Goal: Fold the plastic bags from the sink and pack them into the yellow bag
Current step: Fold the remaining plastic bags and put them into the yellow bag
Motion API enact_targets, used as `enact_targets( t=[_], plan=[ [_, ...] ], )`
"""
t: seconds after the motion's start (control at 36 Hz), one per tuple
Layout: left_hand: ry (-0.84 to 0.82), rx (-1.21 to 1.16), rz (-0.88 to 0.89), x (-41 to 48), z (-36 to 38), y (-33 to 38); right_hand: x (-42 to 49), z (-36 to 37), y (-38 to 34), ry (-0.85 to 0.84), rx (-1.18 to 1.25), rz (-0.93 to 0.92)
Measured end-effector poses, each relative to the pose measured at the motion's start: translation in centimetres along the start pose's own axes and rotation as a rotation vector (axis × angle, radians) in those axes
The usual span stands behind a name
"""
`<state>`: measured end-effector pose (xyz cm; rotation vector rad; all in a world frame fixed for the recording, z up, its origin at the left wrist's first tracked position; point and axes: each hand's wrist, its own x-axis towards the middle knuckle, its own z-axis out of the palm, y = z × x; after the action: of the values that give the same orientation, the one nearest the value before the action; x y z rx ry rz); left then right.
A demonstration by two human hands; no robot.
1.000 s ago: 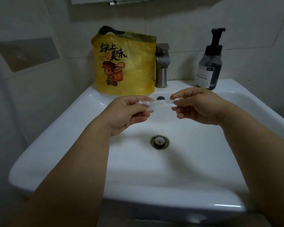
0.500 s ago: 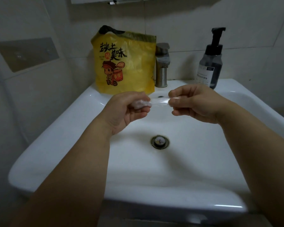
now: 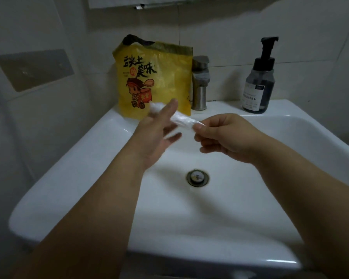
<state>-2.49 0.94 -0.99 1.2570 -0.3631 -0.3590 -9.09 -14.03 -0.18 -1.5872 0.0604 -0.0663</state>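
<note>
On the left wall is a grey rectangular plate (image 3: 34,69). The yellow bag (image 3: 153,77) stands upright on the back ledge of the white sink (image 3: 65,174), just left of the metal tap (image 3: 199,83), where it stood before.

The left hand (image 3: 155,135) has changed most. Half a second ago its fingers were curled, pinching the left end of the folded plastic bag (image 3: 181,120). Now they are stretched out straight and spread, blurred, and the hand has risen in front of the lower part of the yellow bag. The plastic bag, a narrow pale strip, no longer lies level. It slopes up to the left, its upper end lies against the straight fingers, and it hangs over the basin above the drain (image 3: 197,178).

The right hand (image 3: 224,135) still pinches the strip's lower right end between thumb and curled fingers, much where it was. At the far right a dark pump bottle (image 3: 258,85) stands on the ledge, unmoved.
</note>
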Motion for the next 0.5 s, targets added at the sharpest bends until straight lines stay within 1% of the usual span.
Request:
enact_targets(
  t=[0.08, 0.11, 0.14, 0.22, 0.31, 0.36, 0.42, 0.5],
  plan=[
    [-0.190, 0.228, -0.133, -0.4, 1.1, -1.1, 0.0, 1.2, 0.5, -0.077, 0.031, -0.039],
    [-0.215, 0.275, -0.145, -0.5, 1.4, -1.5, 0.0, 1.4, 0.7, -0.090, 0.021, -0.042],
    [-0.205, 0.282, -0.149, -0.4, 1.7, -1.7, 0.0, 1.5, 0.8, -0.095, 0.001, -0.042],
    [-0.134, 0.332, -0.109, -0.1, 1.9, -1.9, 0.2, 1.3, 1.0, -0.098, -0.025, -0.038],
    [-0.087, 0.252, -0.073, 0.4, 1.5, -1.5, 0.4, 0.9, 0.8, -0.082, -0.028, -0.021],
    [0.027, 0.168, -0.025, 0.6, 1.2, -1.0, 0.5, 0.6, 0.6, -0.076, -0.028, 0.003],
    [0.138, 0.182, 0.027, 0.8, 0.9, -0.9, 0.5, 0.3, 0.5, -0.085, -0.034, 0.024],
    [0.253, 0.177, 0.093, 0.9, 0.5, -0.9, 0.6, -0.1, 0.4, -0.080, -0.043, 0.038]
  ],
)
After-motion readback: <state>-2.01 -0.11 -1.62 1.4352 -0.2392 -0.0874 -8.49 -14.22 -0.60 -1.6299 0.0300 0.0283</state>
